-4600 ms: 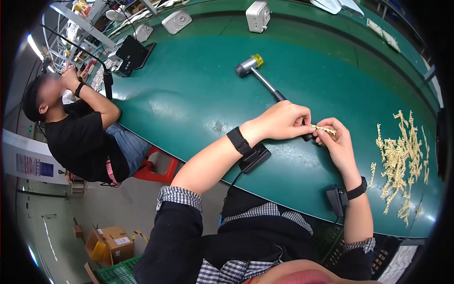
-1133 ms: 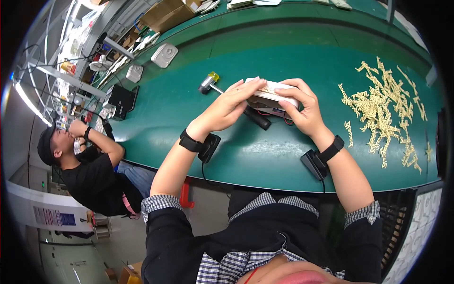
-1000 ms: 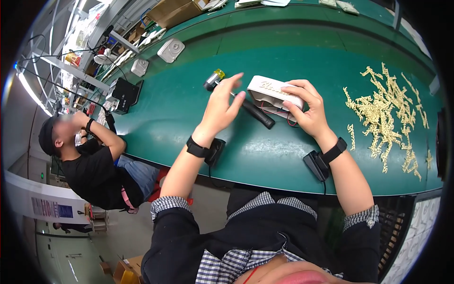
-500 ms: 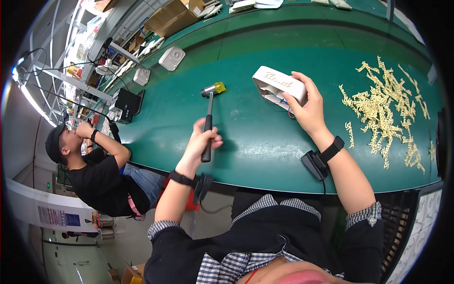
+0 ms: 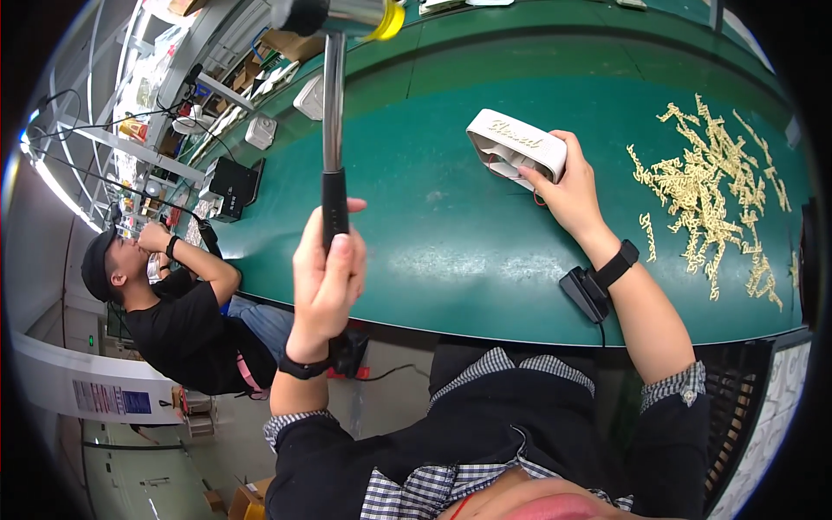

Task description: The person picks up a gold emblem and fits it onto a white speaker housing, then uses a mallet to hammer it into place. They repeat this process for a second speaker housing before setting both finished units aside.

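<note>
My left hand [image 5: 324, 279] is closed around the black grip of a mallet [image 5: 334, 121]. The mallet is raised high, its metal shaft upright and its head, with a yellow face, near the top edge. My right hand [image 5: 574, 192] grips the right end of a white plastic housing [image 5: 530, 144] on the green table. Pale script lettering lies along the housing's upper side. Its hollow side faces me, with a red wire showing at the opening. My right thumb reaches into that opening, and the other fingers are behind the end.
A spread of cream script-letter pieces [image 5: 715, 199] covers the right of the green table [image 5: 425, 295]. White casings [image 5: 261, 133] and a black box [image 5: 230, 189] stand at the left. A co-worker [image 5: 165, 303] sits at the left edge. Cartons and parts line the far shelf.
My left hand has lifted the mallet from low over the table, up and toward the left. My right hand still holds the housing, which has barely shifted.
</note>
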### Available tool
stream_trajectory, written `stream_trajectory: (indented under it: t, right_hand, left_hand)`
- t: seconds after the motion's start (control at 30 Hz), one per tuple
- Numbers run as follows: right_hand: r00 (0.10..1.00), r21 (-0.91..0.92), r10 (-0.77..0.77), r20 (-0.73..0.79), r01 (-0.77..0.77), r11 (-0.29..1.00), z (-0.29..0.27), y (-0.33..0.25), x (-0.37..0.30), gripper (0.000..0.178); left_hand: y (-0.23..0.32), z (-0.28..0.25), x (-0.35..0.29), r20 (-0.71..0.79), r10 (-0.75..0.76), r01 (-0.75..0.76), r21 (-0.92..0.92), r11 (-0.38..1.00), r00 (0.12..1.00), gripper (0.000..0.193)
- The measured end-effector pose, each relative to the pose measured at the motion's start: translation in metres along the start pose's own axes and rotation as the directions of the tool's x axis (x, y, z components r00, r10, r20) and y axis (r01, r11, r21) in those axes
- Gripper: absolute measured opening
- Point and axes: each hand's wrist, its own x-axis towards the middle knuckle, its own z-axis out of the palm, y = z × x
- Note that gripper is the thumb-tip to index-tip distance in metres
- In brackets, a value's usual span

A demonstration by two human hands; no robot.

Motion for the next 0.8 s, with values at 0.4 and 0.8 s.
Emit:
stream_trajectory:
  t: [0.4, 0.8]
  right_hand:
    - [0.991, -0.050, -0.125, -0.051, 0.122, 0.991, 0.002, 0.013, 0.002, 0.046]
    - [0.987, -0.037, -0.143, -0.067, 0.141, 0.989, 0.003, 0.013, 0.002, 0.044]
  left_hand:
    - [0.023, 0.002, 0.009, 0.076, -0.013, 0.023, -0.131, 0.991, 0.997, 0.025]
    - [0.006, 0.001, 0.020, 0.182, -0.349, 0.374, -0.130, 0.918, 0.919, 0.018]
